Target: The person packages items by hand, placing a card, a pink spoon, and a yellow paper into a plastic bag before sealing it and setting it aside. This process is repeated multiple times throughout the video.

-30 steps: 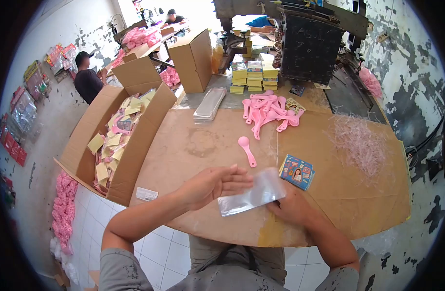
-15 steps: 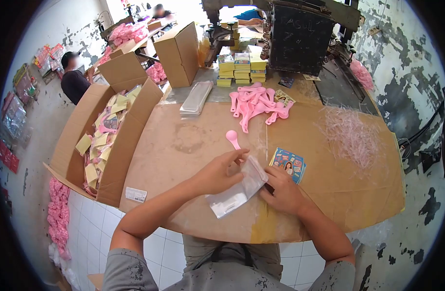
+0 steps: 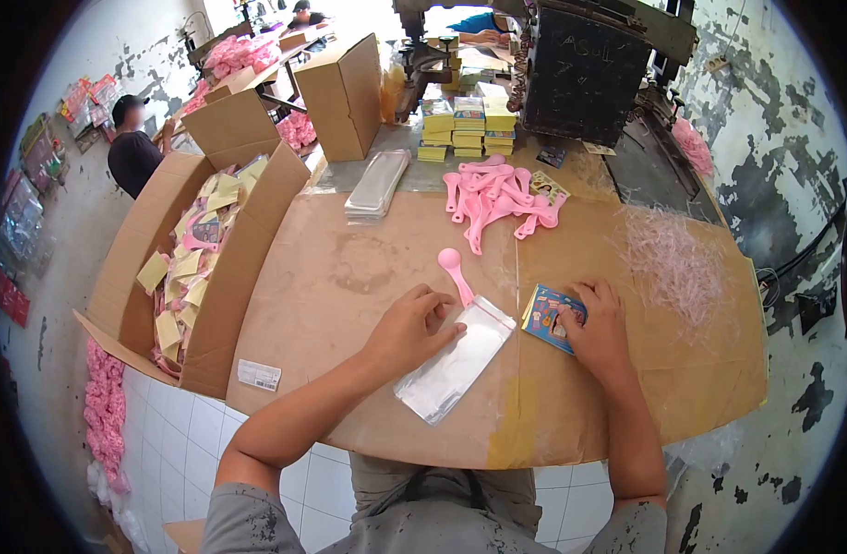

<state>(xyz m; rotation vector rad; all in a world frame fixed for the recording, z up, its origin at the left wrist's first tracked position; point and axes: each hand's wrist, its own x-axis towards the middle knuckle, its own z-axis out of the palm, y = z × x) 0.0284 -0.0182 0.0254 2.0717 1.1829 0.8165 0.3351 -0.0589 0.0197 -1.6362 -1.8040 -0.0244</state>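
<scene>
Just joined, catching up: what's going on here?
A person is working at a cardboard-covered table. The left hand touches a clear plastic bag; the right hand is on some blue cards. One pink spoon lies just beyond the bag, with more pink spoons heaped farther back.

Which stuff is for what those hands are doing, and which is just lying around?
Looks like the job:
bag, at the left hand
cards, at the right hand
spoon
spoon pile
bag stack

Probably just lying about:
label
shreds
pink bundle
</scene>
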